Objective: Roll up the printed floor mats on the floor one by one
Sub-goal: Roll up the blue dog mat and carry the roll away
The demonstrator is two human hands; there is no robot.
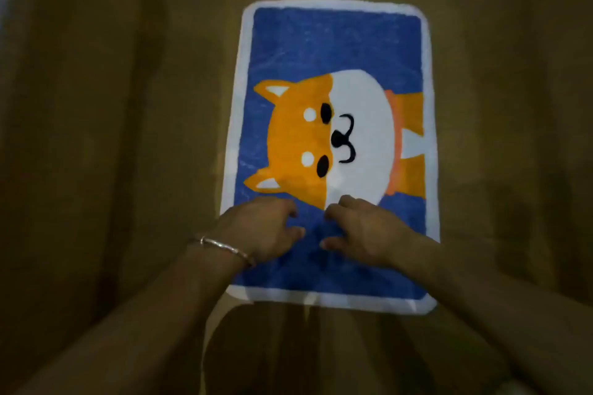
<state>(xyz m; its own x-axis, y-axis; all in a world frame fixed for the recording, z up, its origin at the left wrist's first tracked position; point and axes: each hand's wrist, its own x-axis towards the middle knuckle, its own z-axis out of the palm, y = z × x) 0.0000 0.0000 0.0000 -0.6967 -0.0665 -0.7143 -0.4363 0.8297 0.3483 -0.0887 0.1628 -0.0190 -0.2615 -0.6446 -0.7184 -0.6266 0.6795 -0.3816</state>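
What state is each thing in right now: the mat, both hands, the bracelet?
Mat: unrolled, flat on the floor, print up.
Left hand: on the mat's near part, fingers curled; whether it pinches the mat is unclear.
Right hand: the same, beside the left hand.
Bracelet: worn just behind the left hand.

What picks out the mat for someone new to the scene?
On the brown floor, ahead of the person, lies one flat rectangular mat, with the left hand and right hand on its near part. Blue field, white border, sideways orange-and-white cartoon dog: nothing else there is printed.
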